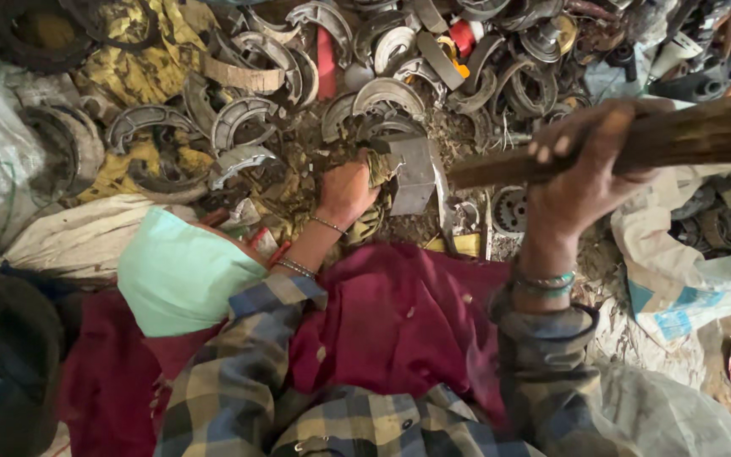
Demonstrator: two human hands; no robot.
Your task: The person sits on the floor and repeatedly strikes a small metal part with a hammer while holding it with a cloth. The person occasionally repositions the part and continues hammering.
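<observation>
Left hand (347, 191) closed on a worn, curved piece (380, 166), pressed against a grey metal block (412, 173) on the littered ground. Right hand (581, 169) wrapped fully round a wooden handle (662, 140), raised level across the frame; head of the tool beyond the right edge, so unseen. Judged best done with fingers kept behind the block's edge, piece seated flat on the block, handle gripped near its end, blow aimed square. Risk judged: a glancing hit on the holding knuckles.

Counted: two hands, one handle, one block. Bracelets: two thin ones on the left wrist (315, 245), a stacked beaded band on the right wrist (545, 282). Curved brake shoes (243, 118) heaped beyond, well over a dozen, exact number not countable. One toothed sprocket (511, 210) just beside the block. Maroon cloth (399, 313) over the lap, pale green cloth (181, 271) at the left knee.
</observation>
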